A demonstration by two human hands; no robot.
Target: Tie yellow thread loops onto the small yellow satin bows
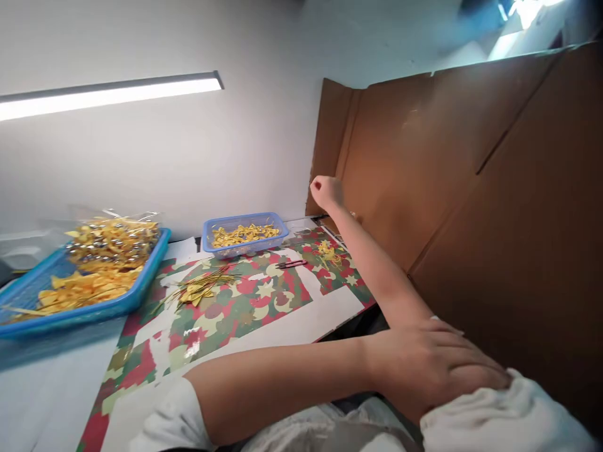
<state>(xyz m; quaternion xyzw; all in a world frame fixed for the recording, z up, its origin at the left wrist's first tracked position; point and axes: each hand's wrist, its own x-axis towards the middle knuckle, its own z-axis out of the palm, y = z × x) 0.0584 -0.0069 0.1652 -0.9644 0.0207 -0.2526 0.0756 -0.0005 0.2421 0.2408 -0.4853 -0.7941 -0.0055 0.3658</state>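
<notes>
Counter point(311, 320), work apparently partway: yellow pieces loose in the left tray point(136, 300) and far basket point(227, 252), one stemmed bundle point(195, 290) lying between them, untouched. Right hand point(326, 193), far right: fingers curled into a fist, contents, if any, we cannot tell. Left hand point(421, 369), near right: fingers together across the right forearm, touching the white sleeve point(499, 417); grip, we cannot tell.
</notes>
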